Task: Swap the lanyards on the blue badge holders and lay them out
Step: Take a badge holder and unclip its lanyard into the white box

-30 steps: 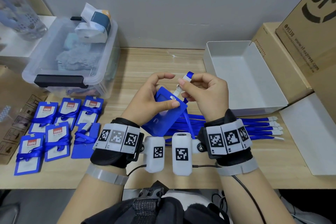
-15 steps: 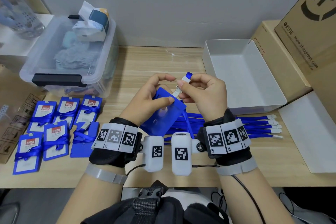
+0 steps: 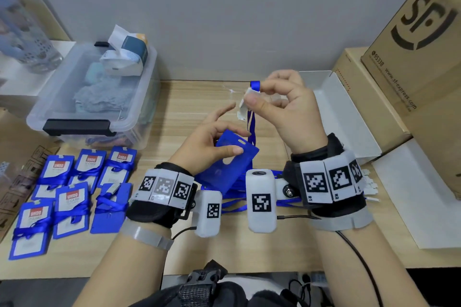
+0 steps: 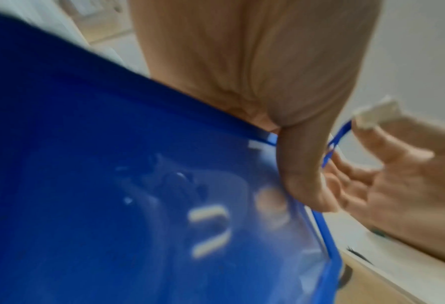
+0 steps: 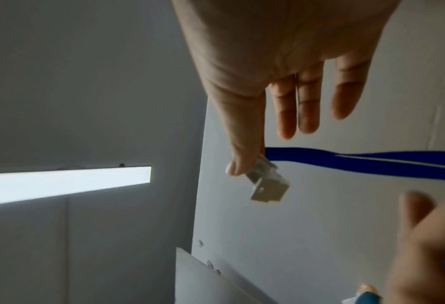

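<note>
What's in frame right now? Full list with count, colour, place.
held holder: 1, blue, in left hand above desk centre
held lanyard: 1, blue with white clip, hanging from right hand, clip apart from holder
laid-out holders: 6, blue, lanyards wrapped round them, desk left
loose lanyards: a bundle, count unclear, blue with white clips, desk under the wrists
tub: 1, clear with black latch, back left, cloths and a white device inside
tray: 1, white, back right
cartons: 2, brown, right
desk: 1, light wood
left hand: grips held holder
right hand: pinches the clip
</note>
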Demonstrator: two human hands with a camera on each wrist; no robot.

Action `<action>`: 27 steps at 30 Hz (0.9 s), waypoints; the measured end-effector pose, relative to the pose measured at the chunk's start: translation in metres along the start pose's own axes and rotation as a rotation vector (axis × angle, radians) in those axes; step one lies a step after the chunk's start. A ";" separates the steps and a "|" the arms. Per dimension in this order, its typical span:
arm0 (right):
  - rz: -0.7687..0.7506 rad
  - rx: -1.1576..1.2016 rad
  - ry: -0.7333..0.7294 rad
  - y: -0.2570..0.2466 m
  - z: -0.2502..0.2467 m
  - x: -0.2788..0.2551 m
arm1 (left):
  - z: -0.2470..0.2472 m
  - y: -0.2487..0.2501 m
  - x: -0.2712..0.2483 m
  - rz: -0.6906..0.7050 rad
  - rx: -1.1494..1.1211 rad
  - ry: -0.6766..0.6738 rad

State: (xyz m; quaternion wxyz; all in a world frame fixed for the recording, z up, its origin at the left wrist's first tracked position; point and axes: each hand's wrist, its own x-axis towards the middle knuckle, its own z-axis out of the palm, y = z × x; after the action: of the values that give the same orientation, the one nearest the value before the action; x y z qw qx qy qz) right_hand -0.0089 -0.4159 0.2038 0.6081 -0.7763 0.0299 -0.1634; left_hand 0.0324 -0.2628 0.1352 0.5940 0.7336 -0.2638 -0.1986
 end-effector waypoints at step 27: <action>0.490 0.521 -0.023 0.083 -0.072 0.030 | 0.048 0.038 0.090 -0.017 -0.277 -0.363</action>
State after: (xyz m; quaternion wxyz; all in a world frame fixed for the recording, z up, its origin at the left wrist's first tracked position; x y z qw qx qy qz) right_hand 0.0114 -0.5120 0.1456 0.8072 -0.5665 0.1657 -0.0058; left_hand 0.0681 -0.3621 0.1634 0.6302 0.5995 -0.3301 -0.3666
